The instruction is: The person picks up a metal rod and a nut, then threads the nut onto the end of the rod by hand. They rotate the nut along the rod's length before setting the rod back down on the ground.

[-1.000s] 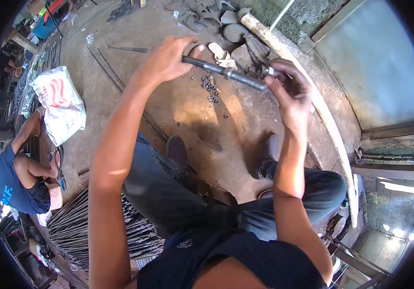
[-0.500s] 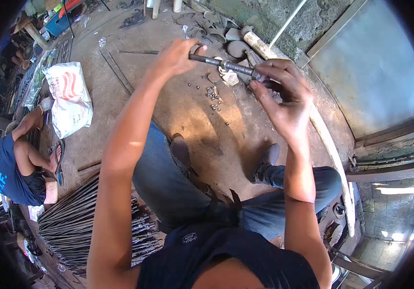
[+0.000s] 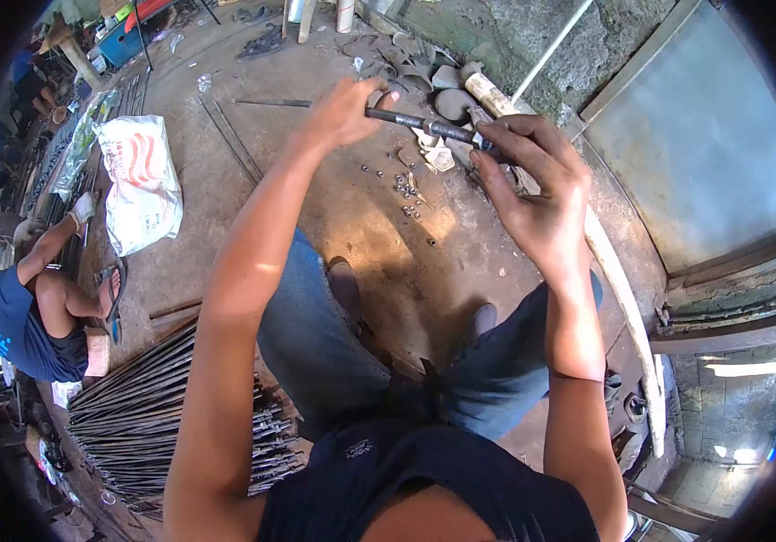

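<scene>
Out in front of me a long dark metal rod (image 3: 406, 119) lies slanted across both hands, its thin tail running off to the left. My left hand (image 3: 345, 113) is closed around the middle of it, thumb pointing right. Toward the right end the rod carries a threaded stretch. There, my right hand (image 3: 537, 167) pinches the tip between thumb and fingers, which partly cover it; whether a nut is under them I cannot make out. Several small nuts (image 3: 406, 188) are scattered on the floor below the rod.
A big bundle of similar rods (image 3: 144, 411) lies at lower left. Beyond it sits a co-worker in a blue shirt (image 3: 22, 312), near a white sack (image 3: 140, 185). A pale curved pipe (image 3: 627, 312) runs along the right, beside a metal sheet (image 3: 691, 149). Scrap pieces lie near the wall.
My right leg has swung inward. Both hands keep their hold on the rod, and the fingers of my right hand have shifted slightly at its tip. The view has moved a little.
</scene>
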The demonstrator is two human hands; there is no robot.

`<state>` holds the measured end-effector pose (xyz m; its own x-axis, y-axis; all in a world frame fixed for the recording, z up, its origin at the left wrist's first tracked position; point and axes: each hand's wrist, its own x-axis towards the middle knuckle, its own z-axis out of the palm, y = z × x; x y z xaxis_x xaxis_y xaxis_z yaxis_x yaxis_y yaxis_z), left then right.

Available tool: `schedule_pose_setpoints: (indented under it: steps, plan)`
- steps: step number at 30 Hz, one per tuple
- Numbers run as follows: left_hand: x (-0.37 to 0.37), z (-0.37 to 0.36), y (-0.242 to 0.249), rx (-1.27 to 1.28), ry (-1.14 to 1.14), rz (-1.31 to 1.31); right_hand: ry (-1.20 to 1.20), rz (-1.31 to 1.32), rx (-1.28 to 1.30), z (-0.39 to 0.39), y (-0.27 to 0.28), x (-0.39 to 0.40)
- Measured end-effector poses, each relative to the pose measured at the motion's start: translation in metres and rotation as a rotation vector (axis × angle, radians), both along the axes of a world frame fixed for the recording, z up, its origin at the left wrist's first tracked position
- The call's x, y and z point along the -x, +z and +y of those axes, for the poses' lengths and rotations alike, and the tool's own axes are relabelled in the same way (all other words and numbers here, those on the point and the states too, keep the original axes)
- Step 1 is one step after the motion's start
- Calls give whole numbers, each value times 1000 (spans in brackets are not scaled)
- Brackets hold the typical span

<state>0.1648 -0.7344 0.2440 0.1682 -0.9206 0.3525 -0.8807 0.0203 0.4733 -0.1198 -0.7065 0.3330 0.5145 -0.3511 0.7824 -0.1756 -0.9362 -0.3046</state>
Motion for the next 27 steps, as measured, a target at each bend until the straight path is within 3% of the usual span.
schedule_pose_setpoints:
  steps: [12,14,27]
  plan:
    - [4,-7,-11,59,-75,-34,-28,-14,-108,-6,-18,7]
    - [8,-6,-8,40,-80,-44,-50,-1,25,-10,-21,9]
    - [17,-9,-6,-86,-24,-12,-51,-67,20,-11,-32,11]
